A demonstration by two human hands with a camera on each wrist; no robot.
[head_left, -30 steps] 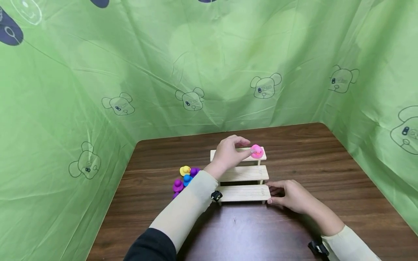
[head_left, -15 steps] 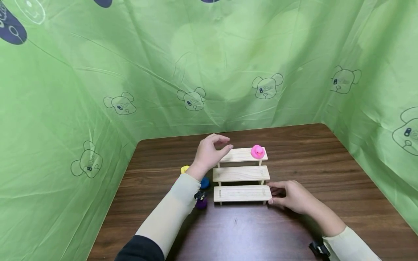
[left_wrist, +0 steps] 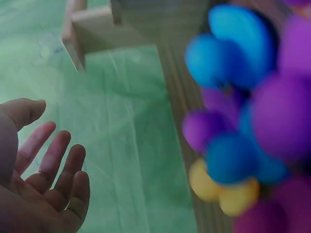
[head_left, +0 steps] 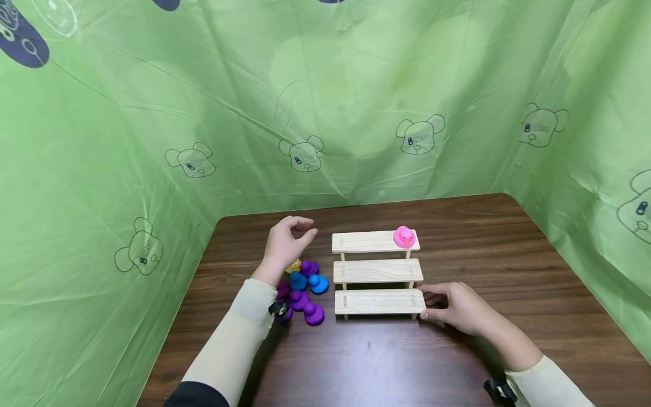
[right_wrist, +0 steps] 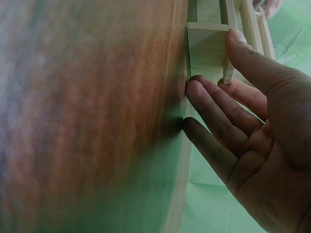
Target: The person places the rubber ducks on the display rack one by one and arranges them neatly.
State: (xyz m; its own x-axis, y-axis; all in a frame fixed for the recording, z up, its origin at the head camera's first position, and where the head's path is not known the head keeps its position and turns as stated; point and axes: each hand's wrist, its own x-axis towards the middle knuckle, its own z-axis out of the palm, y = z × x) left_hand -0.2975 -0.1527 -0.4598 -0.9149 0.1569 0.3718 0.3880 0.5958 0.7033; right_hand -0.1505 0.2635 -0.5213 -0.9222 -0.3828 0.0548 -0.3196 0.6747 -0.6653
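Since the earlier frames the left hand (head_left: 285,246) has swung away from the back shelf (head_left: 363,242), where a second ago it was at the pink duck (head_left: 404,237), and now hangs over the left part of the table (head_left: 473,240), toward its back edge; the pink duck stays on the shelf. It sits upright at the right end of that shelf, close to its corner, with its beak toward the front edge of the table. The left hand holds nothing: thumb and loosely bent fingers stand apart in a fairly wide grip. Below it and toward the front edge, a cluster of ducks lies between the stand and the table's left edge: a yellow duck (head_left: 293,266) partly covered by the hand's wrist, a purple duck (head_left: 309,267) beside it, two blue ducks (head_left: 318,284), and more purple and magenta ducks (head_left: 299,300), some partly hidden by the wrist and its black strap (head_left: 278,308). The right hand (head_left: 458,308) is at the right end of the stand's front shelf (head_left: 378,302), pinching that end with the thumb at the front corner and a finger at the back corner, while other fingers reach down to the table just beside it. The middle shelf (head_left: 378,271) lies parallel between the front and back ones. A green curtain (head_left: 351,102) rises behind the table's back edge.
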